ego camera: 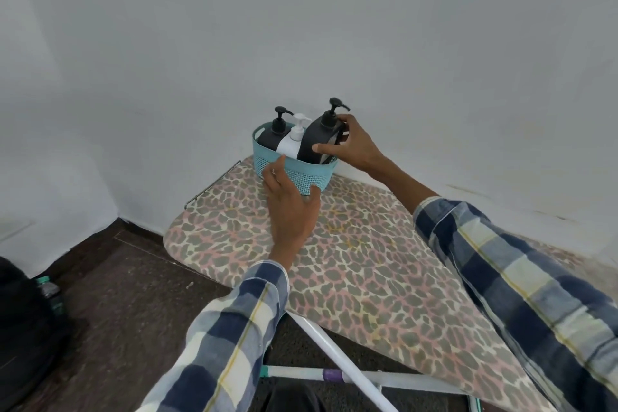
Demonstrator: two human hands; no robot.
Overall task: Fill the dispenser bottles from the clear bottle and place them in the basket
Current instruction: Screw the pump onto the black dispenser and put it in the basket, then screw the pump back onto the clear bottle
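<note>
Reaching across the ironing board [351,264] in the head view, both arms in checked sleeves stretch toward the far end. The left hand [289,204] lies against the near wall of the teal basket [267,160], fingers spread and nearly straight along the perforated side, thumb out to the right; it presses rather than grips. The right hand [351,144] curls round the tall black dispenser bottle [317,140] at the basket's right end, thumb across the bottle's front and fingers behind its shoulder. That bottle stands tilted slightly, its base inside the basket. Left of it, also in the basket, stand a white dispenser bottle [292,142] and a second black dispenser bottle [271,137], both upright with pumps on. The basket sits at the board's far left corner, near the wall.
</note>
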